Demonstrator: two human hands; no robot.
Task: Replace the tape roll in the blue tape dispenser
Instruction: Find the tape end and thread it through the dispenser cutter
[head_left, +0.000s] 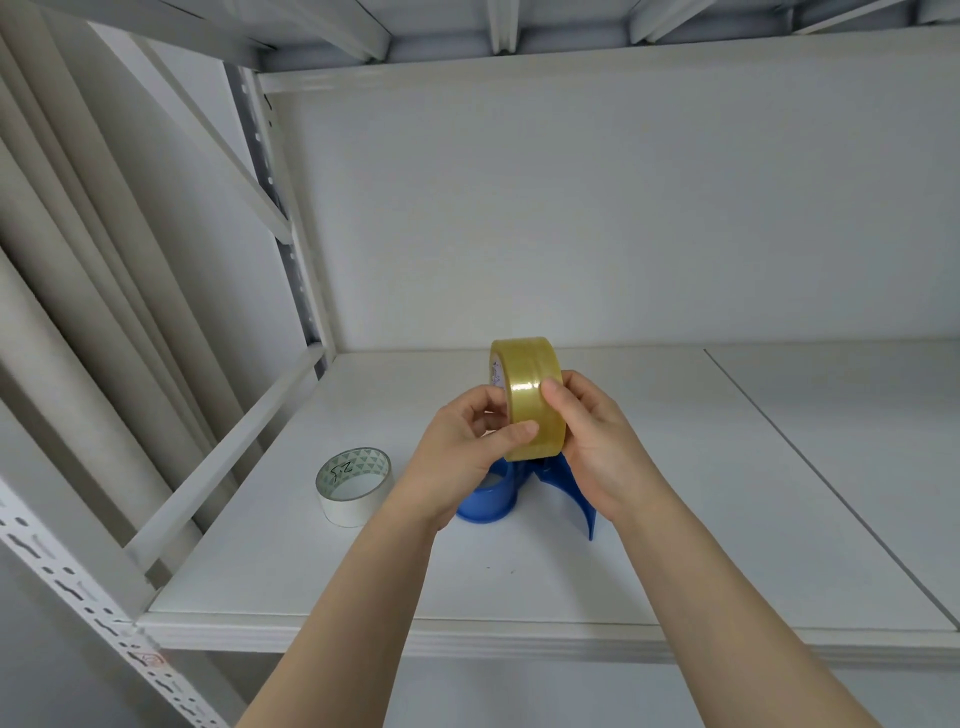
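Head camera view, looking forward and down into a white metal shelving unit. Two bare forearms reach in from the bottom of the frame and meet in the middle. Between them, held upright on its edge in the air, is a roll of clear yellowish tape (527, 400). The left hand (462, 452) grips it from the left, with the thumb laid across the outer band and the fingers curled at the side by the core. The right hand (587, 447) grips it from the right, thumb on the band and fingers wrapped round the far side. Directly below the roll, partly hidden by both hands, the blue tape dispenser (485, 501) sits on the shelf board (675, 519); its hub appears to hold no roll. Left of it, close by but apart, a white tape roll (353, 486) lies flat on the board. The step in hand seems to be readying the yellowish roll for loading, perhaps hunting for its loose end with the thumbs. The next move likely calls for one hand to steady the dispenser while the other lowers the roll squarely onto the hub, the right way round for the tape to feed towards the cutter.
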